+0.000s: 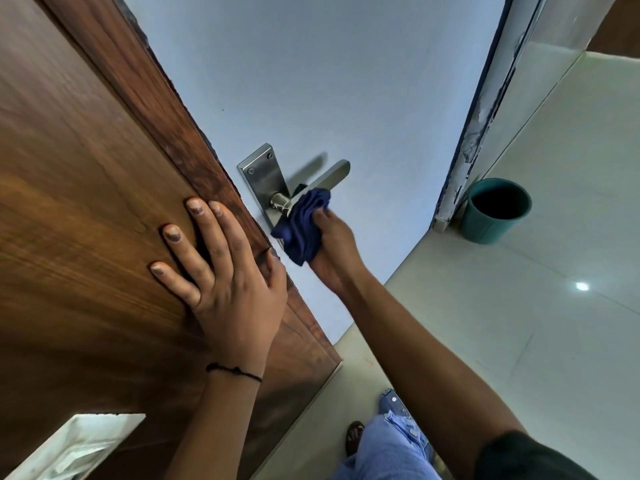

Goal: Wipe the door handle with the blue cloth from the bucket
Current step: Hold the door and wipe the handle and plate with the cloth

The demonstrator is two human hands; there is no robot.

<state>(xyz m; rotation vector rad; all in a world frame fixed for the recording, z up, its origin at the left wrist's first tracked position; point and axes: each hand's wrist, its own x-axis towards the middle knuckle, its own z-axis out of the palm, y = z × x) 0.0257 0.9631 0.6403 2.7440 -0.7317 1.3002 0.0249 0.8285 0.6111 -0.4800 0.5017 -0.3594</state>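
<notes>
A silver lever door handle [330, 176] on a steel backplate [265, 174] is fixed to the pale blue door face [311, 81]. My right hand [334, 245] grips a crumpled dark blue cloth [303, 225] and presses it against the base of the lever, hiding the lower part of the backplate. My left hand [221, 268] lies flat with fingers spread on the brown wooden door frame [86, 202], holding nothing. A teal bucket [495, 211] stands on the floor to the right, its inside dark.
Pale floor tiles [519, 323] stretch to the right and below. A chipped white door jamb [485, 126] runs down beside the bucket. My jeans leg [391, 448] and sandalled foot [355, 436] are at the bottom. A white object [76, 448] shows at the lower left.
</notes>
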